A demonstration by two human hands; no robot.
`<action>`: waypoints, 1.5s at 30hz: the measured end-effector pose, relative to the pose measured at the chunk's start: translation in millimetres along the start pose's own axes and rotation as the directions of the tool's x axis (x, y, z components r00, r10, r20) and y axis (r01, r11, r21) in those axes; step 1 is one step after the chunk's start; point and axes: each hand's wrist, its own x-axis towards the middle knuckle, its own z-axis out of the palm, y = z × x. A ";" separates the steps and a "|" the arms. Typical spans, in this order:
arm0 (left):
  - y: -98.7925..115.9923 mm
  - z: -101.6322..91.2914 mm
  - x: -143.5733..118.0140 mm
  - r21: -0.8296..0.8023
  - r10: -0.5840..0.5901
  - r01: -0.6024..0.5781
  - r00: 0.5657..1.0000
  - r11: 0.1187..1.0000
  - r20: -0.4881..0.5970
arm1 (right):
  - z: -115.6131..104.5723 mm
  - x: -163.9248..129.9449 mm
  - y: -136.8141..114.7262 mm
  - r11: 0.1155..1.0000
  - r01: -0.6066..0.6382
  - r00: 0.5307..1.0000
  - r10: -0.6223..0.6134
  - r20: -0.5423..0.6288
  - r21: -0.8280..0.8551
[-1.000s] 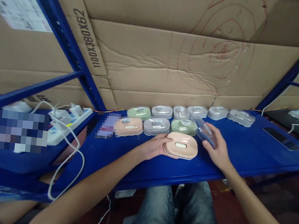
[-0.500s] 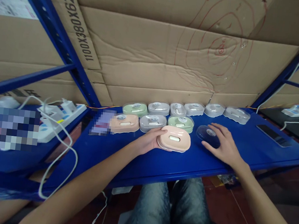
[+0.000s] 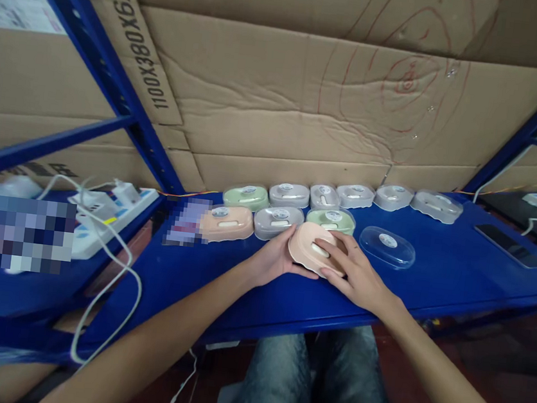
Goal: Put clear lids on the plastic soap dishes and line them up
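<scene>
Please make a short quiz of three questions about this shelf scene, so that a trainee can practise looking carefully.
1. True or false: both hands touch the pink case.
2. Where does the clear lid lie? A) on the pink case B) on the blue shelf, to the right of the right hand C) in the left hand
3. What colour is the case directly behind the pink case that the hands touch?

Key:
1. True.
2. B; the lid lies flat and no hand touches it.
3. Green.
</scene>
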 end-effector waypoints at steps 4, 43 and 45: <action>-4.7 0.3 -0.3 -0.065 0.004 0.001 0.997 0.998 0.074 | 3.9 -1.1 -0.8 1.000 0.020 0.999 -0.019 -0.029 0.009; -4.1 14.9 -1.4 -0.036 0.180 -0.190 0.965 0.981 -0.190 | 13.6 -5.7 1.3 0.969 -0.130 0.955 0.180 -0.235 0.212; -2.7 13.2 -1.7 -0.014 0.175 -0.181 0.965 0.983 -0.194 | 13.5 -6.3 1.9 0.970 -0.124 0.953 0.175 -0.248 0.207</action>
